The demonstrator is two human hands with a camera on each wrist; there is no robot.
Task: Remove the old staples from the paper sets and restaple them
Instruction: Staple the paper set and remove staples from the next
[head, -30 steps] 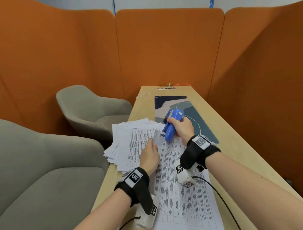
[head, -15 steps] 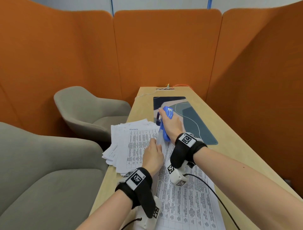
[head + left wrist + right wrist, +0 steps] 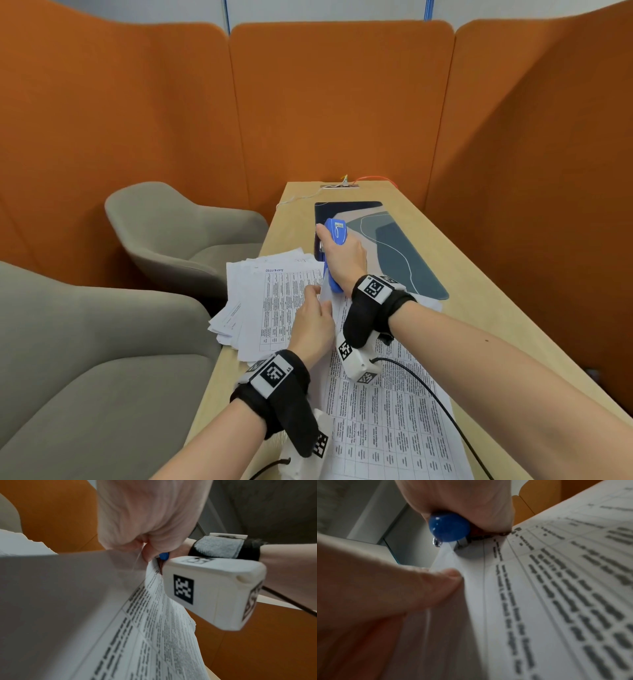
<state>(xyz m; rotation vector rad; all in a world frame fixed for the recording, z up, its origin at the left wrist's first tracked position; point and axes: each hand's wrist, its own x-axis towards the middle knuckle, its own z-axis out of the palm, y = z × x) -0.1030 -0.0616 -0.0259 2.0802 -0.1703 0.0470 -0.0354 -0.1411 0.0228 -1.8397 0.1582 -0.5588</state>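
**Stapler on the corner of the paper set**

My right hand (image 3: 344,260) is wrapped around the blue stapler (image 3: 334,240), fingers curled over its top, and I hold it tilted with its nose down on the upper corner of the paper set (image 3: 387,421) that lies in front of me. From the right wrist view the rounded blue end of the stapler (image 3: 449,526) sits just under my palm (image 3: 462,500), and its metal mouth meets the corner of the printed sheet (image 3: 539,601); whether the corner is inside the mouth I cannot tell.

My left hand (image 3: 313,325) pinches that same corner just below the stapler, thumb (image 3: 436,586) on the top face of the sheets and the other fingers hidden underneath. In the left wrist view my left hand (image 3: 147,513) is bunched tight over the lifted edge of the paper (image 3: 154,635), and a sliver of blue stapler (image 3: 164,556) shows right behind my fingertips. The corner is raised off the table (image 3: 479,308) while the rest of the set lies flat toward me, running under both my wrists.

To the left of the set, a loose pile of other printed sheets (image 3: 260,291) is fanned out, partly hanging over the table's left edge. Beyond my right hand lies a dark desk mat (image 3: 394,246) with curved patches of colour. Two grey armchairs (image 3: 171,233) stand left of the table, and orange padded panels (image 3: 342,102) close in the booth
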